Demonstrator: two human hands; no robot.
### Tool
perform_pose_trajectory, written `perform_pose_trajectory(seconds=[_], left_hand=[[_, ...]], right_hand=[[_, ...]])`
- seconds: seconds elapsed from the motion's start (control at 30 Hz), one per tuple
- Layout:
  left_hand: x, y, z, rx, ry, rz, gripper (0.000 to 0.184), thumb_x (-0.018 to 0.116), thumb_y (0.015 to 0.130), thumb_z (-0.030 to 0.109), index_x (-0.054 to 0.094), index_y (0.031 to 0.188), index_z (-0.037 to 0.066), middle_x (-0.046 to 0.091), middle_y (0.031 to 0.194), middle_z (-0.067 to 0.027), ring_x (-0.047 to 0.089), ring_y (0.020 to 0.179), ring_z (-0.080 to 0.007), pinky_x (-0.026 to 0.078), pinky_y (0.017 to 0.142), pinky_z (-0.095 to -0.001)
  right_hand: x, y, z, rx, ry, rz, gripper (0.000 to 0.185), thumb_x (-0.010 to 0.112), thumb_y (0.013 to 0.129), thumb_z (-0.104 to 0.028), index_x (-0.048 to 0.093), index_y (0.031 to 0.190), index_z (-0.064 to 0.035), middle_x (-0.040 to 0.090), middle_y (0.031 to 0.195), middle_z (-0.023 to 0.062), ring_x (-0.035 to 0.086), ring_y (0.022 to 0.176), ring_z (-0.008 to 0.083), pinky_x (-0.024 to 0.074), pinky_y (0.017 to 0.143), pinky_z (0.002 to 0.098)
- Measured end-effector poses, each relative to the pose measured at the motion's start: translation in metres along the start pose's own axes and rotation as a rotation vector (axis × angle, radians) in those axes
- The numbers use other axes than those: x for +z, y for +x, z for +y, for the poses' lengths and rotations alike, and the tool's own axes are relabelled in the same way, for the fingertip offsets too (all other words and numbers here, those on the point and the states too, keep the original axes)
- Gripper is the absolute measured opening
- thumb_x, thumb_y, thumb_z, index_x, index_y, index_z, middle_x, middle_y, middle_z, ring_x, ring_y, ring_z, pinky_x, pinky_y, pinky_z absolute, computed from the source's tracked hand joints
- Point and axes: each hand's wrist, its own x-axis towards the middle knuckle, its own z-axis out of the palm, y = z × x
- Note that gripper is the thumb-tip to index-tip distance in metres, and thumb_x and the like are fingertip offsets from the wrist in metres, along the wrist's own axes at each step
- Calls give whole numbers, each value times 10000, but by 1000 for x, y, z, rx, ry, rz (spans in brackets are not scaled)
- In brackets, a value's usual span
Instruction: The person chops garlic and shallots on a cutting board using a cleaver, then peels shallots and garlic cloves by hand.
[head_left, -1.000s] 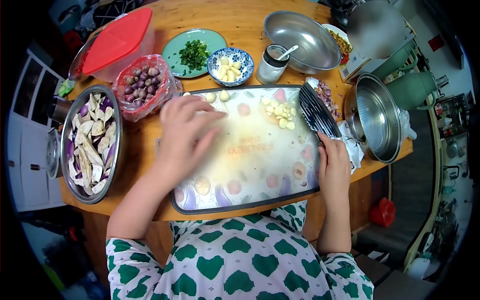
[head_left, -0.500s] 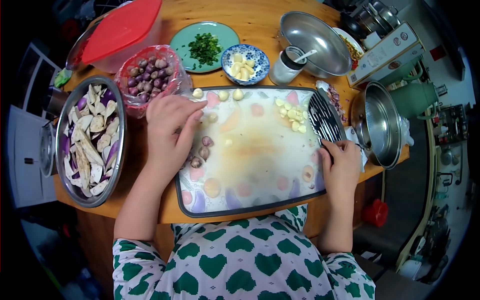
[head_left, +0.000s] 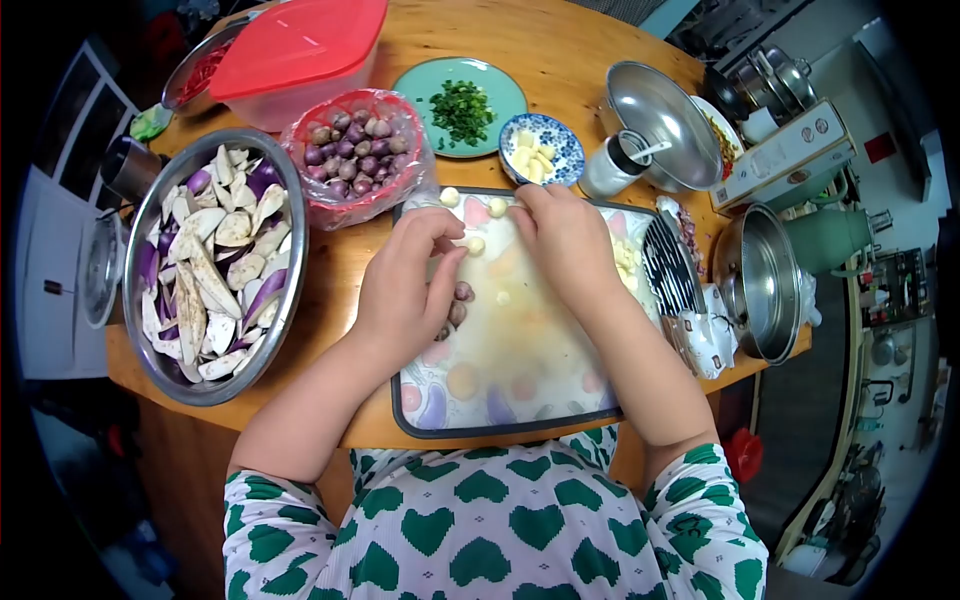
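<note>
My left hand is over the left part of the cutting board, thumb and fingers curved with a gap between them. A peeled garlic clove lies just beside its fingertips. Near the board's far edge, my right hand has its thumb and fingers together; what they hold, if anything, is hidden. Another clove sits right by these fingertips. Several unpeeled shallots lie partly behind my left hand. Sliced garlic shows past my right wrist, and a black-and-silver striped blade lies on the board's right side.
A steel bowl of cut eggplant stands at left, beside a bagged red bowl of shallots. Behind the board are a green plate with chopped greens, a blue-patterned garlic bowl and a jar. Steel basins stand at right.
My right hand has left the striped blade's lower end and reached across to the board's far edge. My left hand has come over the board near the cloves. The view has shifted slightly.
</note>
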Motion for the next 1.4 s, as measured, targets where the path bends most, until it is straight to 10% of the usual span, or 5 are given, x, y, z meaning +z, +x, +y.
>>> perform_pose_trajectory(seconds=[0.5, 0.87, 1.1, 1.2, 1.4], left_hand=[[-5, -1, 2, -52, 67, 31, 249, 716, 910, 85, 563, 1106, 74, 632, 997, -113, 698, 800, -273, 523, 665, -411], [-8, 2, -4, -99, 81, 46, 225, 687, 916, 58, 570, 1108, 67, 634, 1014, -119, 683, 813, -293, 521, 694, -418], [-10, 1, -13, -147, 98, -7, 191, 626, 932, -42, 525, 1081, 21, 640, 1026, -89, 638, 809, -195, 514, 716, -307], [-10, 3, -12, -182, 108, -44, 219, 604, 886, -31, 528, 1081, 35, 637, 959, -190, 658, 887, -386, 506, 762, -483], [-11, 3, -7, -153, 150, -55, 239, 575, 844, -64, 520, 1060, 20, 623, 954, -199, 639, 919, -411, 499, 793, -507]], right_hand=[[-3, 1, -11, -32, 149, -199, 331, 662, 895, -76, 634, 1225, -88, 611, 1104, 169, 670, 900, 372, 558, 814, 435], [-26, 27, 4, 4, 132, 168, 362, 725, 892, -111, 681, 1251, -117, 647, 1229, 161, 688, 974, 366, 561, 866, 438], [-2, 1, -11, -495, 408, -200, 315, 764, 845, -67, 712, 1156, -75, 703, 1078, 125, 688, 938, 299, 568, 829, 378], [-5, -1, -18, -334, 358, -280, 292, 754, 838, -56, 708, 1125, -82, 706, 1051, 125, 675, 945, 323, 552, 856, 403], [-2, 1, -17, -302, 420, -324, 269, 760, 842, -69, 699, 1103, -76, 674, 977, 121, 664, 928, 318, 545, 824, 395]])
